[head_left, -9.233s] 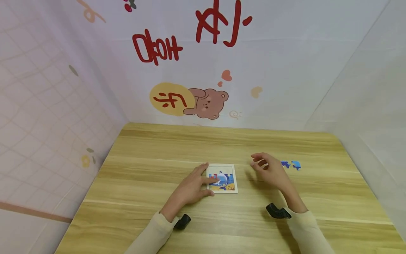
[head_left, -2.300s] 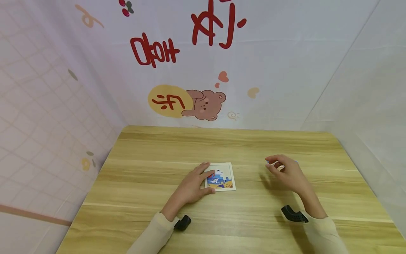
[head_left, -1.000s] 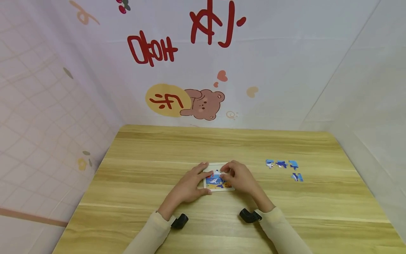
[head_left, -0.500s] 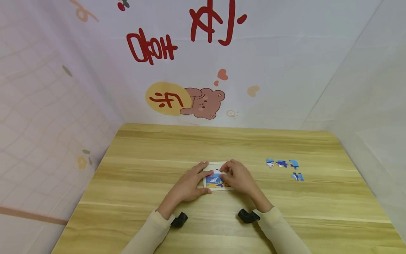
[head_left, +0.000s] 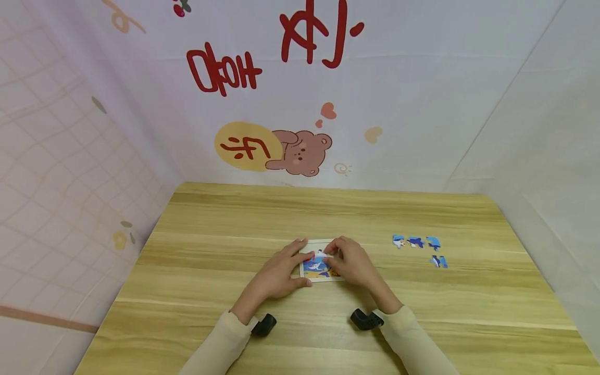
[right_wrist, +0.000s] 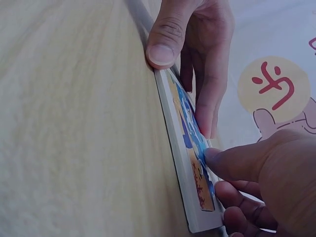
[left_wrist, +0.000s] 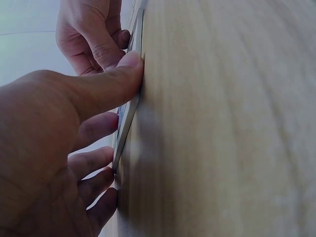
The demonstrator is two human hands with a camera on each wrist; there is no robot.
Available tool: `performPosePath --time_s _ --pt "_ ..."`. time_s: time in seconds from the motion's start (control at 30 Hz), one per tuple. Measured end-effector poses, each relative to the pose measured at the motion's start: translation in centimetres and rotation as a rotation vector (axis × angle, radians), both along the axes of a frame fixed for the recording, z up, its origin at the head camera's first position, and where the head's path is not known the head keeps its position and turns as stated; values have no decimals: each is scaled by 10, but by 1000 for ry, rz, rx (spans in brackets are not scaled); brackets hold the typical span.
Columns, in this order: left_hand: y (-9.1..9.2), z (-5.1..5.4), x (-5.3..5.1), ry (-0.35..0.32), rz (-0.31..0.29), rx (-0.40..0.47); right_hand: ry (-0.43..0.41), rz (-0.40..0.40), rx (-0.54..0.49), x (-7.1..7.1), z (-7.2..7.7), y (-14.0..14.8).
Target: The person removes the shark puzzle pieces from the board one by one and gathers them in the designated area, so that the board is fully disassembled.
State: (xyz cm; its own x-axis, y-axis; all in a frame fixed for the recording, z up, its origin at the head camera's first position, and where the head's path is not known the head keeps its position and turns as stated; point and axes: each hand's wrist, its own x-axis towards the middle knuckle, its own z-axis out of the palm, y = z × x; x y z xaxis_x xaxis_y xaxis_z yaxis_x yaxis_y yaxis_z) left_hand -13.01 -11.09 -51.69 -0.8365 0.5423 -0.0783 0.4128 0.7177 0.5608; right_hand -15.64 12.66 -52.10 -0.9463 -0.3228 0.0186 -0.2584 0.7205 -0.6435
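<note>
A square puzzle board [head_left: 323, 280] lies on a wooden table [head_left: 225, 213] between a person's hands, with no clear long axis. The left hand [head_left: 279, 270] presses its left side with spread fingers; the right hand [head_left: 352, 262] bends thumb and fingers onto its right half, and whether they pinch a piece I cannot tell. Well to the right, nearer the right hand, lie loose pieces [head_left: 415, 242]. Count: two hands, one board, four loose pieces, three in a row, one below.

I see the left hand [head_left: 279, 272] spread, thumb apart from its fingers, the right hand [head_left: 352, 263] near it, fingers bent.
</note>
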Motion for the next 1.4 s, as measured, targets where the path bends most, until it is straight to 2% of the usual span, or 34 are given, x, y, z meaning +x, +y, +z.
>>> performPosePath --time_s 0.6,0.97,1.4 --pt "1 -1 0 19 -19 -46 -4 11 -8 -1 -3 1" --pt "0 -3 -1 9 -17 -64 -80 51 -199 -4 -3 8" --pt "0 -1 -1 2 -15 -42 -84 124 -168 -5 -3 9"
